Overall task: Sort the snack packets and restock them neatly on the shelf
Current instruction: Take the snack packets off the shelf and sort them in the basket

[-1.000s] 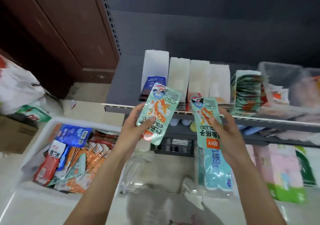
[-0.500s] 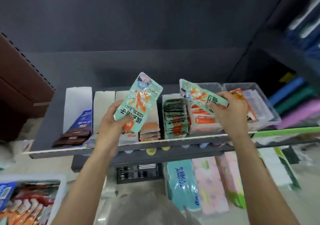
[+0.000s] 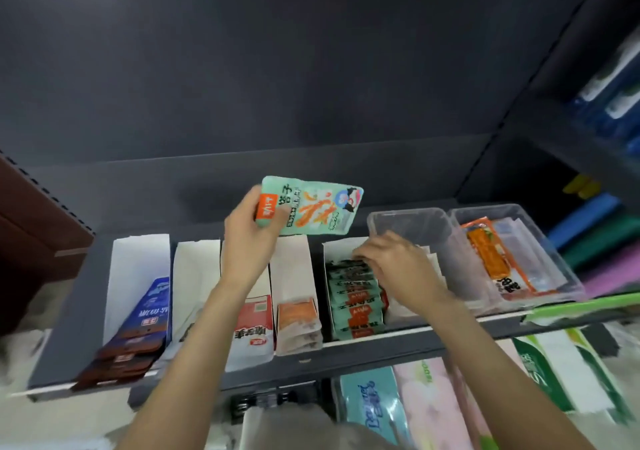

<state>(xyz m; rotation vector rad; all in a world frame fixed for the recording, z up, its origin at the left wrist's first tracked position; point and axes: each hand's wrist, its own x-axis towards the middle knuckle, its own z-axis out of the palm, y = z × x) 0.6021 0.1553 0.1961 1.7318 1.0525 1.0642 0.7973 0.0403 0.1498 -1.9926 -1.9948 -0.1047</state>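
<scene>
A dark grey shelf runs across in front of me, backed by a plain dark wall. On it stand white paper dividers in a row: the leftmost slot holds blue packets sliding forward, further along are a red and white packet and a short stack of orange packets, then a full file of mint-green packets. To the right sit two clear plastic bins, the farther one holding an orange packet. Below the shelf lie wrapped tissue packs, and coloured rolls fill the rack on the far right.

My left hand is raised above the dividers, arm reaching up from below, its fingers and thumb clamped on the orange-labelled end of a mint-green snack packet, which is held sideways in the air over the shelf. My right hand reaches down to the back of the mint-green file, beside the nearer bin, fingers curled downward at the rearmost packets; I cannot tell whether they are pinching anything.
</scene>
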